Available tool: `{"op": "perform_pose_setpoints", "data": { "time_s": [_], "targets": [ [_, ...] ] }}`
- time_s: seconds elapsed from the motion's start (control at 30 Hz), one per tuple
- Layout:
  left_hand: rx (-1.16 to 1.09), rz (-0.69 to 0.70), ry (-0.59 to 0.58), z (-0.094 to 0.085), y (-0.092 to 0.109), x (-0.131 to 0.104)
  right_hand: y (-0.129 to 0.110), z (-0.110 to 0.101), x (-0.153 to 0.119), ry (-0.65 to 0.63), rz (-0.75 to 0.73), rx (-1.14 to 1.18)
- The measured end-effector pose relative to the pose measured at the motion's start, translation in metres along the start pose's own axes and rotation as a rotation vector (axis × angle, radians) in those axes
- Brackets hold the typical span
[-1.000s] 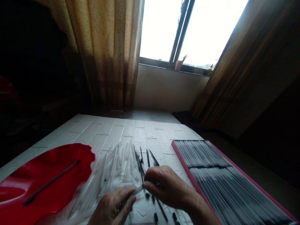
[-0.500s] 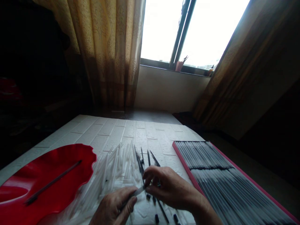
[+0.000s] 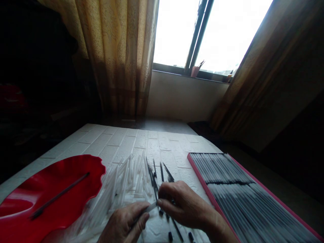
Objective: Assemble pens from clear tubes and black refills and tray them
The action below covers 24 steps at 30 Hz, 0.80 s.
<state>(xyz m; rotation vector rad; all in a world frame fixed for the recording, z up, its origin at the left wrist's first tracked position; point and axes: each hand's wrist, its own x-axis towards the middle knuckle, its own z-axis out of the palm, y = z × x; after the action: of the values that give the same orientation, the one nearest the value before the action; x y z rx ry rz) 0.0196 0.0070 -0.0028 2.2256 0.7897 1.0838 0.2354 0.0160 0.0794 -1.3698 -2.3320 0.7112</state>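
My left hand (image 3: pixel 126 219) is closed around a pen (image 3: pixel 151 207) with a pale, see-through barrel, tilted up to the right. At the pen's upper end, my right hand (image 3: pixel 181 204) pinches with thumb and curled fingers; the tip is hidden there. Beyond my hands lie several thin black refills (image 3: pixel 162 170), some partly covered by my right hand. Small black caps (image 3: pixel 170 236) lie on the white table below my right hand. A loose heap of clear plastic barrels (image 3: pixel 121 182) spreads to the left of the refills.
At the left, a wavy-edged red tray (image 3: pixel 58 168) holds one dark pen (image 3: pixel 63 194). On the right stands a pink-edged box (image 3: pixel 199 175) packed with two rows of pens (image 3: pixel 253 206). The white brick-patterned table top (image 3: pixel 141 138) ends before a window wall.
My right fingers have drawn in and closed on the pen's upper end. My left hand keeps its hold, and the whole view has shifted slightly.
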Motion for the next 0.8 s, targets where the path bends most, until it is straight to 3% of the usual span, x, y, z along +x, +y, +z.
{"op": "perform_pose_setpoints", "data": {
  "time_s": [0.33, 0.63, 0.8],
  "targets": [
    [0.015, 0.032, 0.017, 0.000, 0.000, -0.001, 0.004, 0.009, 0.004, -0.005, -0.044, -0.036],
    [0.028, -0.042, -0.028, 0.001, 0.001, -0.001, 0.005, -0.004, -0.003, -0.034, -0.019, 0.063],
    [0.011, -0.060, -0.043, 0.000, 0.000, -0.004, 0.006, 0.000, -0.004, -0.022, -0.035, 0.044]
  ]
}}
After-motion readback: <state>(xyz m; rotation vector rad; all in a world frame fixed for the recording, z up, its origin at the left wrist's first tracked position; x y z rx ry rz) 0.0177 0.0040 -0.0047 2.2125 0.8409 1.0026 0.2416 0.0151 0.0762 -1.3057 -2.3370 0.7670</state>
